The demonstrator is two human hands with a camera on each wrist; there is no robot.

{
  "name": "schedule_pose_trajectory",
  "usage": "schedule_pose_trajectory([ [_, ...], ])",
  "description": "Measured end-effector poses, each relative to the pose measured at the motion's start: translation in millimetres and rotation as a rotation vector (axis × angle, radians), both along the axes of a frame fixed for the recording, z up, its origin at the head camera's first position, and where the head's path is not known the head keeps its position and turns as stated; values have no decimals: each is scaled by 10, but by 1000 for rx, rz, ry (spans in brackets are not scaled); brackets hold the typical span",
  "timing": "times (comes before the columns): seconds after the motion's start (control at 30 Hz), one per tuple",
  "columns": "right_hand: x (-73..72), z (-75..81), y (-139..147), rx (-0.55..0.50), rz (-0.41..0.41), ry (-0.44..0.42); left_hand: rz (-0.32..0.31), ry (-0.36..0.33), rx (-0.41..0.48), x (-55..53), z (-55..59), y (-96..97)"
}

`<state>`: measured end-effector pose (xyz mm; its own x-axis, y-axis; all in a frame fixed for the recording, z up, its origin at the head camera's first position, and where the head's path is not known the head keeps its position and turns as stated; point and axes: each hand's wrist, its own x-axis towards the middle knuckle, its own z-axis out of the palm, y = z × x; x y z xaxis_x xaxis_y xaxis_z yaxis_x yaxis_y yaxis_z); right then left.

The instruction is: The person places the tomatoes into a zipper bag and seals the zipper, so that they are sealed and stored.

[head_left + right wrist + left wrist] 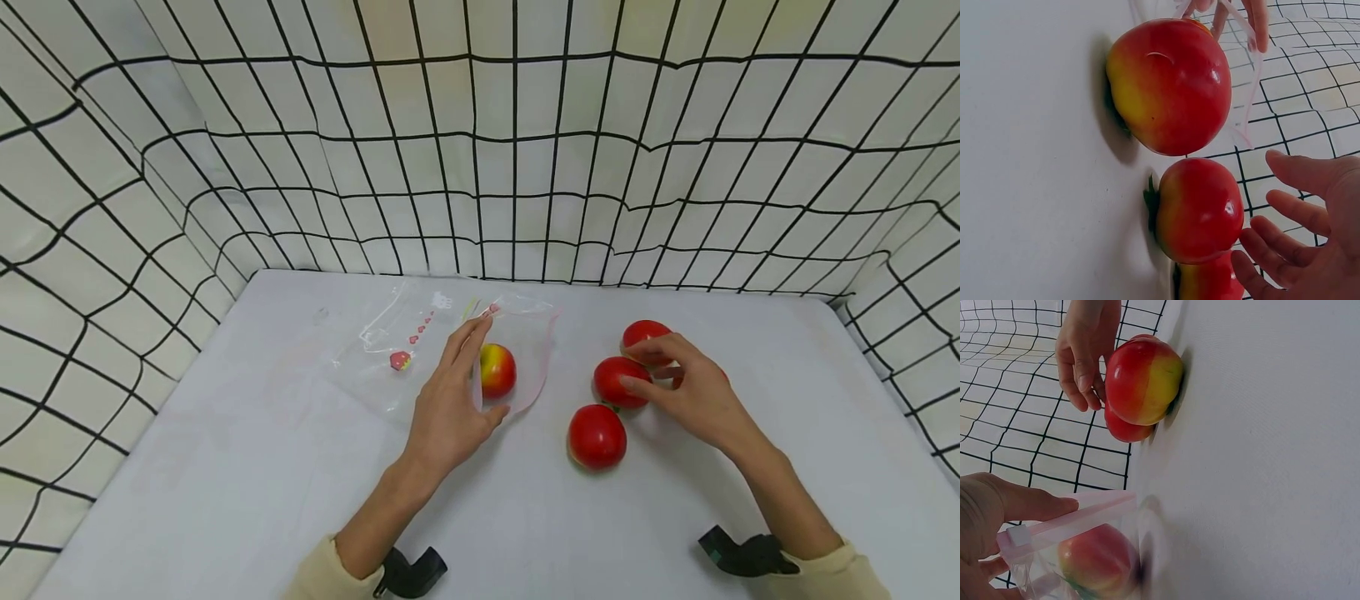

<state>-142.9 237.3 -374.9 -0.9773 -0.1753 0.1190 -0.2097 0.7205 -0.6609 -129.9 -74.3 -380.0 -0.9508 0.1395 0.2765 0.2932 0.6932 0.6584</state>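
A clear zip bag (pixel 375 392) with a pink edge and strawberry print lies at the table's middle, one glossy red-and-yellow fruit (pixel 498 372) inside. My left hand (pixel 448 412) spreads straight fingers and thumb at the bag's mouth; in the left wrist view its thumb (pixel 1054 506) rests along the pink zip strip. Several loose tomato-like fruits sit to the right, including a near one (pixel 596 437) and a middle one (pixel 618 382) with green leaves underneath. My right hand (pixel 693 392) hovers by them, fingers loosely bent with nothing held, partly covering one fruit.
Black wire mesh (pixel 517 167) rises behind and along both sides of the white table (pixel 225 467). A white slider (pixel 1019 535) sits on the bag's zip strip. Dark wrist cameras (pixel 412 573) stick out from both cream sleeves.
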Motion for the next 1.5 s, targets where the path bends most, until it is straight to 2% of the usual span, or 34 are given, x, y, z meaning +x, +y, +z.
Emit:
schedule_pose_trajectory([
  [0.4, -1, -56, 54, -27, 67, -13, 7, 1, -6, 1, 0, 4],
  [0.67, -22, -134, 21, -3, 108, -4, 2, 4, -10, -5, 1, 13],
  [0.97, -28, -200, 14, -33, 97, -46, -10, 11, -1, -2, -2, 16],
  [1.2, -37, -230, 23, -36, 89, -30, -17, 18, 1, -5, -2, 24],
  [1.5, -54, -157, -12, -83, 85, 13, -10, 11, -13, 13, 0, 19],
])
